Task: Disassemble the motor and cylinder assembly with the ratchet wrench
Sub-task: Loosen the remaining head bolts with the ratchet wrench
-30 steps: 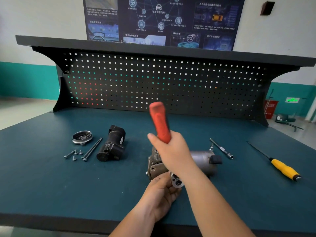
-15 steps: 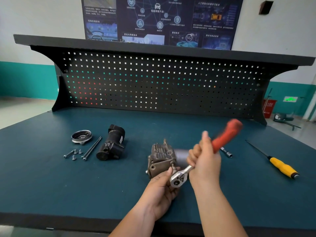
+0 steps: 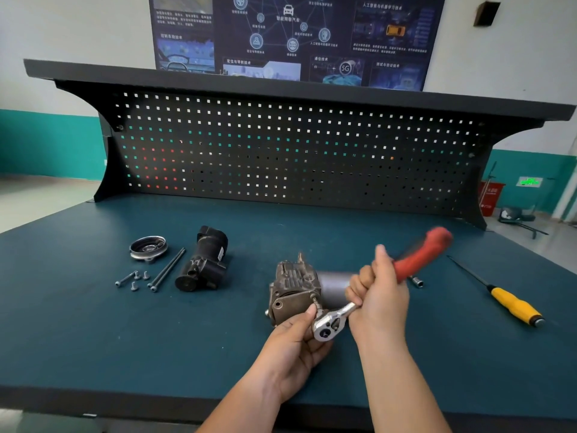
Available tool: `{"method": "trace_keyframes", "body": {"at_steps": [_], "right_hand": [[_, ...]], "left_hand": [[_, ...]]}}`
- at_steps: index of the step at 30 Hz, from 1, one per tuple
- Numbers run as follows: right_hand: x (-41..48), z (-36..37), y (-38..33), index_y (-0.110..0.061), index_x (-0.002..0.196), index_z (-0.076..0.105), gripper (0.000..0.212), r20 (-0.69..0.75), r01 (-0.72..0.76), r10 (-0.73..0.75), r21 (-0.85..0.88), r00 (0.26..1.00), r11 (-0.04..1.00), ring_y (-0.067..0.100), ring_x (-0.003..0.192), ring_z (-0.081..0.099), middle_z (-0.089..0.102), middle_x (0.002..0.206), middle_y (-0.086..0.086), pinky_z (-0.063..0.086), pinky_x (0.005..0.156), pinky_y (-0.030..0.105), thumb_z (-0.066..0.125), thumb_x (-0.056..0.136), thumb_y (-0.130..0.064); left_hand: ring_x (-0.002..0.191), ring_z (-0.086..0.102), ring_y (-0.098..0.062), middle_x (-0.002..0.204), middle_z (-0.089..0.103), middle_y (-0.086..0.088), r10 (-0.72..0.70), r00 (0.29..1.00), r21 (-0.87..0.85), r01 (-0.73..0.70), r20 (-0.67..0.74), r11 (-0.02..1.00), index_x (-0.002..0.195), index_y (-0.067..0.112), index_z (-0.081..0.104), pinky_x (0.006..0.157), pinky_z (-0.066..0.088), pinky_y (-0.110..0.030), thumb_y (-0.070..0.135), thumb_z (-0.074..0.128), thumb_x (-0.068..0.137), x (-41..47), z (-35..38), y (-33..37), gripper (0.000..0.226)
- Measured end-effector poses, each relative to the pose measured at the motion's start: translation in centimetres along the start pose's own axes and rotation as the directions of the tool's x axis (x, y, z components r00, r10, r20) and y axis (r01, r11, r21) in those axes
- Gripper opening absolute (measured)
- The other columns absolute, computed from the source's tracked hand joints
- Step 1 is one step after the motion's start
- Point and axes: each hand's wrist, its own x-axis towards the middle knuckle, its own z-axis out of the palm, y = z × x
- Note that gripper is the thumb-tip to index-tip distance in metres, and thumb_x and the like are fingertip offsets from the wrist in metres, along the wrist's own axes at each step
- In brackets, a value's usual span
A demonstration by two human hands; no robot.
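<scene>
Fingers of the left hand pinch the ratchet wrench at its head; the right hand is curled round its red handle.
The motor and cylinder assembly lies mid-surface, touching the wrench head. Risk: a skewed pull could slip the drive off and jolt the assembly. On the far wall, the poster reads "5G"; its other text is illegible.

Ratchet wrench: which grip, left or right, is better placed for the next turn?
Right. The right grip holds the ratchet wrench by its red handle, likely with leverage; the left grip steadies its head at the motor and cylinder assembly.
</scene>
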Motion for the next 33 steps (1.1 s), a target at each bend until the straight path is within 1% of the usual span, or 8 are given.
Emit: {"method": "trace_keyframes", "body": {"at_steps": [5, 9, 12, 15, 17, 21, 26, 33], "right_hand": [[0.5, 2.3, -0.1, -0.019, 0.064, 0.04, 0.035, 0.245, 0.054, 0.041, -0.367, 0.969, 0.929, 0.005, 0.031, 0.029, 0.033, 0.039, -0.01, 0.024, 0.033, 0.016, 0.061, 0.091, -0.02], [-0.2, 4.1, 0.8, -0.021, 0.06, 0.043, 0.035, 0.466, 0.302, 0.052, -0.65, 0.883, 0.698, 0.006, 0.038, 0.034, 0.038, 0.039, -0.01, 0.03, 0.043, 0.022, 0.066, 0.086, -0.028], [-1.3, 5.3, 2.2, -0.022, 0.054, 0.045, 0.039, 0.608, 0.489, 0.087, -0.708, 0.789, 0.509, 0.004, 0.037, 0.034, 0.042, 0.037, -0.013, 0.028, 0.04, 0.017, 0.066, 0.085, -0.032], [-2.2, 5.6, 3.0, -0.046, 0.054, 0.051, 0.035, 0.663, 0.556, 0.166, -0.717, 0.73, 0.421, 0.004, 0.041, 0.039, 0.045, 0.04, -0.018, 0.03, 0.042, 0.016, 0.062, 0.086, -0.038], [-2.3, 5.5, 3.0, -0.048, 0.053, 0.051, 0.036, 0.655, 0.543, 0.147, -0.713, 0.741, 0.444, 0.005, 0.041, 0.037, 0.044, 0.04, -0.017, 0.029, 0.042, 0.017, 0.063, 0.086, -0.038], [-1.6, 4.4, 1.9, -0.022, 0.055, 0.043, 0.04, 0.515, 0.364, 0.042, -0.659, 0.856, 0.658, 0.004, 0.037, 0.031, 0.037, 0.038, -0.011, 0.029, 0.041, 0.018, 0.068, 0.085, -0.032], [-0.5, 2.3, 0.3, -0.019, 0.062, 0.038, 0.037, 0.216, 0.029, 0.035, -0.285, 0.976, 0.958, 0.004, 0.031, 0.027, 0.031, 0.039, -0.01, 0.022, 0.032, 0.016, 0.061, 0.091, -0.023], [-0.2, -2.1, 0.5, -0.021, 0.063, 0.027, 0.041, -0.167, -0.079, 0.117, 0.217, 0.979, 0.973, 0.006, 0.033, 0.019, 0.02, 0.042, -0.011, 0.018, 0.032, 0.018, 0.048, 0.097, -0.029]], "left_hand": [[0.068, 0.071, -0.013, 0.08, 0.074, -0.007, 0.0, 1.0, -0.011, 0.0, 0.01, 1.0, 0.065, 0.017, 0.077, 0.061, 0.056, -0.024, 0.028, 0.063, 0.071, 0.2, -0.1, -0.2, 0.019], [0.068, 0.069, -0.016, 0.079, 0.073, -0.009, 0.002, 1.0, 0.005, -0.002, 0.015, 1.0, 0.076, 0.012, 0.072, 0.072, 0.054, -0.03, 0.018, 0.059, 0.086, 0.3, -0.2, -0.2, 0.018], [0.06, 0.066, -0.018, 0.071, 0.067, -0.011, 0.0, 1.0, -0.008, 0.0, 0.012, 1.0, 0.074, 0.005, 0.067, 0.062, 0.058, -0.029, 0.004, 0.051, 0.091, 0.2, -0.3, 0.0, 0.023], [0.059, 0.064, -0.021, 0.071, 0.062, -0.014, -0.004, 1.0, 0.008, 0.004, -0.006, 1.0, 0.081, 0.0, 0.065, 0.055, 0.055, -0.029, -0.001, 0.049, 0.091, -0.1, -0.5, 0.2, 0.019], [0.06, 0.063, -0.021, 0.07, 0.062, -0.014, 0.002, 1.0, 0.011, -0.002, -0.001, 1.0, 0.079, 0.0, 0.064, 0.054, 0.055, -0.028, -0.003, 0.046, 0.092, -0.2, -0.6, 0.2, 0.023], [0.058, 0.067, -0.016, 0.066, 0.068, -0.009, 0.024, 0.999, -0.006, -0.024, 0.027, 1.0, 0.066, 0.007, 0.071, 0.061, 0.058, -0.028, 0.001, 0.046, 0.094, -0.3, -0.3, 0.1, 0.038], [0.064, 0.07, -0.015, 0.079, 0.073, -0.009, 0.016, 1.0, -0.063, -0.017, -0.008, 0.998, 0.073, 0.009, 0.076, 0.058, 0.057, -0.023, 0.017, 0.062, 0.079, -0.1, -0.2, 0.1, 0.017], [0.059, 0.069, -0.014, 0.072, 0.073, -0.009, 0.016, 1.0, -0.036, -0.016, -0.015, 0.999, 0.061, 0.011, 0.076, 0.052, 0.054, -0.021, 0.022, 0.063, 0.07, -0.2, 0.1, -0.1, 0.019]]}}
